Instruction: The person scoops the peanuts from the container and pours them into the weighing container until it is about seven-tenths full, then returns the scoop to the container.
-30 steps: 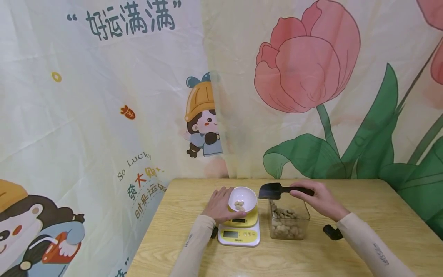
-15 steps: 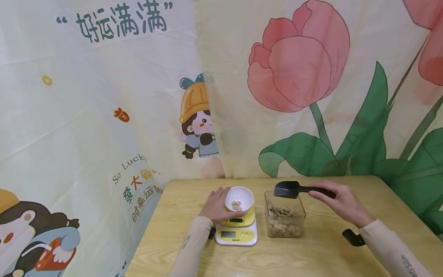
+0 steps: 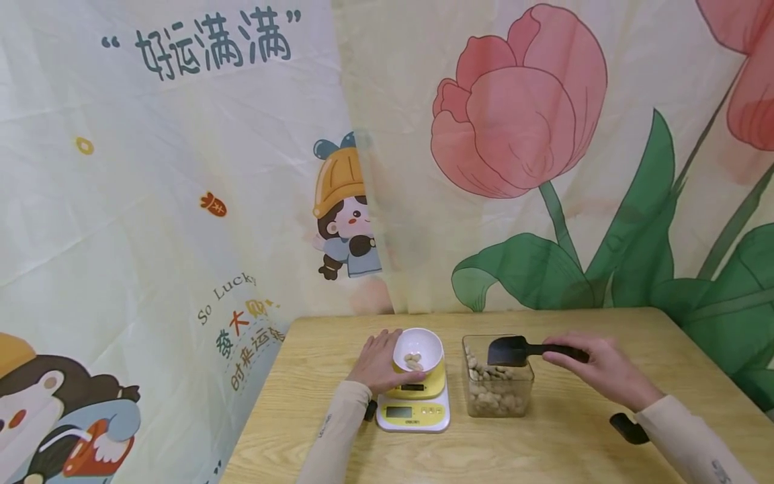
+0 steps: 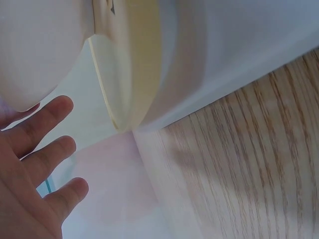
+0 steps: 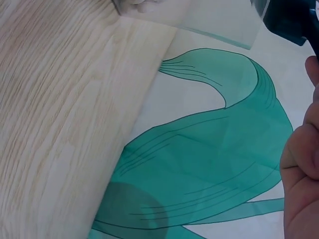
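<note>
Cream fabric printed with a large pink tulip fills most of the head view, behind a pale wood-grain table at lower centre. On the table's left half, a small round white bowl with a few pale nuts sits on a yellow-and-white digital scale. The left hand holds the bowl between thumb and forefinger, probably to steady it; the reading is too small to make out. Just right of the scale stands an open rectangular clear-plastic box of tan nuts. The right hand, lower right, pinches the handle of a black scoop, its blade over the box's mouth, perhaps level to clear the rim; whether it dips inside I cannot tell. The box's near-left wall stands between blade and bowl

Left wrist view: the bowl occupies the upper left, three fingers spread below it, off the scale

Right wrist view: the scoop and curled fingers crowd the right edge, the box's corner at top centre, a printed green leaf behind
</note>
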A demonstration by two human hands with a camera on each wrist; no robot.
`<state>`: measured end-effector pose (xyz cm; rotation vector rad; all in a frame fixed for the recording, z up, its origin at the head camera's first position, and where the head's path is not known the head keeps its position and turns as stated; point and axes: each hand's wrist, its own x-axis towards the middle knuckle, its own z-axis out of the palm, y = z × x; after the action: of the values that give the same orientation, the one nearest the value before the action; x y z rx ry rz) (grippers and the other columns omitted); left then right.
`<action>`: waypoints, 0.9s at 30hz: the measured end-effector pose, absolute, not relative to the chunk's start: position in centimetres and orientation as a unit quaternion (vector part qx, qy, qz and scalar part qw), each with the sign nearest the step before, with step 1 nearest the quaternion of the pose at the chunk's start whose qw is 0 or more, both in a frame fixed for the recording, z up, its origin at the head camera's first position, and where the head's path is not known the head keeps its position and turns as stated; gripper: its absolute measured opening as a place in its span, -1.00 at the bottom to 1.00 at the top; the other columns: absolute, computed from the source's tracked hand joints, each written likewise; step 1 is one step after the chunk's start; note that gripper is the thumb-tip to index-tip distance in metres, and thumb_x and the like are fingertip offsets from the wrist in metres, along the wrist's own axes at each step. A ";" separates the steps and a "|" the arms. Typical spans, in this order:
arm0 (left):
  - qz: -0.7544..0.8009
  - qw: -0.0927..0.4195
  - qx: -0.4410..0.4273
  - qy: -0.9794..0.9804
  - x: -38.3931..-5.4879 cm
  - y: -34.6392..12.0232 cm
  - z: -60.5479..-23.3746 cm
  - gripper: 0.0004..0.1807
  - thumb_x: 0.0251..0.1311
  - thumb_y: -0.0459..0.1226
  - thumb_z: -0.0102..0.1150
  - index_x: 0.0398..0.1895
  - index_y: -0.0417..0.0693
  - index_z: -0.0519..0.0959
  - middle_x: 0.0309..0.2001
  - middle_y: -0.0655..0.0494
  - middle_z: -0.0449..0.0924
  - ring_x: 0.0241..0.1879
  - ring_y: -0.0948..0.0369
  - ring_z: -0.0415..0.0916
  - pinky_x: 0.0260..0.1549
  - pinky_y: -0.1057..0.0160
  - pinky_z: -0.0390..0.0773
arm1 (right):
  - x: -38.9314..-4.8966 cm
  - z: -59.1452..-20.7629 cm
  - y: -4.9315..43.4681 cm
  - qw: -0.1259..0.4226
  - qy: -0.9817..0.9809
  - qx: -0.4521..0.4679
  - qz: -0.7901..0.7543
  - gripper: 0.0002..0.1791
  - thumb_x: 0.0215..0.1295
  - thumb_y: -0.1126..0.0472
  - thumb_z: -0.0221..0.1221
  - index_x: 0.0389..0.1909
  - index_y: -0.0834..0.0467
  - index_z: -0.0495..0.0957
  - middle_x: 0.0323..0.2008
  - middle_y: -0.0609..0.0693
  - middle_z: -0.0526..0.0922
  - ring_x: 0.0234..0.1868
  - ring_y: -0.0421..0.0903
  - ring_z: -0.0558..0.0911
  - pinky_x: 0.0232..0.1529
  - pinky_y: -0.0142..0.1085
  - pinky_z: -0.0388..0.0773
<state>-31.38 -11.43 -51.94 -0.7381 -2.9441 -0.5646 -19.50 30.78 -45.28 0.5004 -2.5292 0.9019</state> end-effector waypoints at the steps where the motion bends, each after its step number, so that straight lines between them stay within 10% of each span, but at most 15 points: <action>1: -0.181 0.027 -0.239 -0.954 -31.4 -11.4 -52.0 0.32 -0.15 0.63 0.06 0.59 0.03 0.15 0.50 0.01 0.25 0.54 0.00 0.06 0.54 -0.04 -0.04 | -19.5 -45.4 30.7 0.204 -0.908 0.183 0.316 -0.81 0.30 0.08 0.38 -0.08 -0.12 0.74 -0.15 -0.18 0.74 -0.27 -0.30 0.66 -0.41 -0.38 0.63; 27: -0.158 0.074 -0.277 -0.945 -30.2 -9.0 -48.3 0.35 -0.10 0.66 -0.09 0.63 -0.01 0.04 0.58 0.02 0.08 0.59 0.04 -0.13 0.56 -0.03 -0.17 | -20.6 -46.4 29.1 0.154 -0.919 0.230 0.282 -0.74 0.33 0.01 0.34 -0.07 0.04 0.74 -0.24 -0.29 0.69 -0.30 -0.39 0.65 -0.38 -0.38 0.67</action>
<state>-30.22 -9.03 -48.28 -0.8312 -2.8375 -0.4735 -20.58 29.07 -46.37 0.6601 -2.6335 0.8085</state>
